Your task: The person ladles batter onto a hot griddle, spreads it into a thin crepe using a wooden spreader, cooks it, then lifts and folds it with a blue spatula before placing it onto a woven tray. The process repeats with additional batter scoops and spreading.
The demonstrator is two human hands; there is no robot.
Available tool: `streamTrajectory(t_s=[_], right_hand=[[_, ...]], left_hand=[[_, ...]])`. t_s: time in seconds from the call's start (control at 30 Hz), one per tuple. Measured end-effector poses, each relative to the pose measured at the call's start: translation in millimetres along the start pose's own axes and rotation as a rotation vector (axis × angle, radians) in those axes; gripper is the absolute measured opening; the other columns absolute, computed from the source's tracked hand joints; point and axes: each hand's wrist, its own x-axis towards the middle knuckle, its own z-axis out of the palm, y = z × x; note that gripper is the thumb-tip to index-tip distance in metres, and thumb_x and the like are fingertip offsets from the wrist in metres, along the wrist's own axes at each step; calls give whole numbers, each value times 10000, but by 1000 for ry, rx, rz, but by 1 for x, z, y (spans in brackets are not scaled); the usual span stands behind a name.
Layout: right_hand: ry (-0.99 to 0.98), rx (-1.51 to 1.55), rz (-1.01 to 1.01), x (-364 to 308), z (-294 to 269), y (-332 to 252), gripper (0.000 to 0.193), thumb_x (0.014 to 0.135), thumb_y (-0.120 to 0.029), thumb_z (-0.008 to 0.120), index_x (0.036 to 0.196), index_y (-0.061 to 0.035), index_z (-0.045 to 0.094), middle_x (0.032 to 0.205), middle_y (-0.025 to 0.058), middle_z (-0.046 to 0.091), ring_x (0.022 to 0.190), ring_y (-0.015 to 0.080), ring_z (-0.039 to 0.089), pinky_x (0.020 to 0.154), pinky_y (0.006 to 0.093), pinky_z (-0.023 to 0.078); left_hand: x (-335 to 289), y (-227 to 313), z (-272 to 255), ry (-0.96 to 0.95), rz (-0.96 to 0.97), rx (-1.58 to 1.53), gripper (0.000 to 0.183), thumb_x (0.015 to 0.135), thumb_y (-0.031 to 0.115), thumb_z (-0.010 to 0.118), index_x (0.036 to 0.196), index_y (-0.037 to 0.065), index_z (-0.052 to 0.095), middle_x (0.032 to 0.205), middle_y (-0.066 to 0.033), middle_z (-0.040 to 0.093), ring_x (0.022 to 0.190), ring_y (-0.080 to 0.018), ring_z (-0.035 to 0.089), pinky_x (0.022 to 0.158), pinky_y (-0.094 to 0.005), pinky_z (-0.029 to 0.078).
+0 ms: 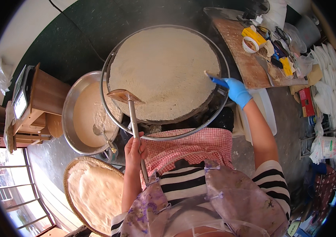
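Note:
A thin, pale round of batter (162, 71) covers the wide griddle in front of me, with a metal ring (199, 132) around it. My left hand (135, 147) is closed around the metal handle of a batter spreader (132, 114). Its wooden blade rests over the batter's left edge. On the far side, my blue-gloved right hand (239, 93) grips a blue-handled tool (217, 81). The tool's small pale tip is at the batter's right edge; its exact kind is unclear. Faint steam hangs over the griddle.
Left of the griddle stands a big metal bowl (67, 114) of batter with a ladle (104, 135) in it. Below it is a round woven tray (68, 189) piled with pale flatbreads. A wooden board (235, 43) with clutter stands at the upper right. Red checked cloth (183, 148) lies before me.

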Motion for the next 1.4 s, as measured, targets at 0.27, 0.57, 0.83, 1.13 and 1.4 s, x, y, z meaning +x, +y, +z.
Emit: streamTrajectory(t_s=[0.27,0.57,0.83,1.13,1.4], right_hand=[[-58,-181,-310,-78,48,-111,285,822,-88,451,1079,-86,575,955,144,591,859,297,595,742,379,483],[-34,47,-88,-61,17,-102,390,747,27,460,1113,-67,556,1014,189,589,943,349,569,791,397,465],[33,924,334,-72,-20,-69,330,766,-1,552,1095,18,543,1005,135,614,864,232,612,789,326,482],[16,1644,520,-125,4,-130,380,830,-253,597,1125,-22,534,988,50,605,854,142,587,778,262,480],[161,1556,546,-163,2,-143,298,867,-219,531,1075,-6,539,944,31,585,851,124,562,744,239,447]], left_hand=[[5,-2,-1,26,-8,-12,334,946,263,393,1128,7,503,559,25,359,381,-57,294,356,-204,241],[-2,3,-6,59,91,-29,344,946,287,395,1105,1,500,559,20,355,389,-58,302,358,-200,241],[3,7,-15,65,137,-37,322,935,215,369,1141,-10,473,616,-6,407,443,-86,377,400,-210,313],[89,2,51,-356,20,151,389,867,112,504,1211,-31,389,1018,-151,587,946,-234,581,856,-314,443],[109,-50,180,-621,111,115,344,836,64,583,1141,-20,448,1042,-107,593,945,-155,559,870,-287,435]])
